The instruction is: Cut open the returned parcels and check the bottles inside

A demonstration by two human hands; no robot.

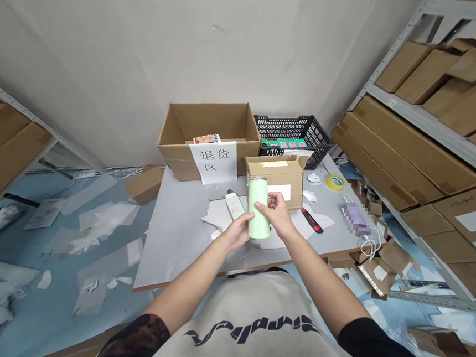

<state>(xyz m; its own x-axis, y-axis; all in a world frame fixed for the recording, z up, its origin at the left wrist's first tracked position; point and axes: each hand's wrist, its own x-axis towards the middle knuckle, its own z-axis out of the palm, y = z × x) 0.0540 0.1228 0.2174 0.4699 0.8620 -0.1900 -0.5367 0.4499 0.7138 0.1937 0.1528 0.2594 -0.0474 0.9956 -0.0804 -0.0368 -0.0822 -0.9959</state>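
Note:
A light green tumbler (259, 209) with a silvery rim is held upright above the front of the grey table. My left hand (238, 232) grips its lower left side, and my right hand (277, 212) holds it from the right with the thumb across its front. Behind it stands an opened cardboard box (275, 177) with a white label. Just left of the tumbler lies a slim pale green and white carton (234, 205). A red and black box cutter (312, 220) rests to the right of my right hand, beside torn white paper (217, 214).
At the back of the table (170, 239) are a large carton (177, 154) with a paper sign and a black crate (319, 147) holding small green boxes. Yellow tape (336, 181) lies at the right. Shelves with cartons (423, 161) flank the table; paper scraps litter the floor.

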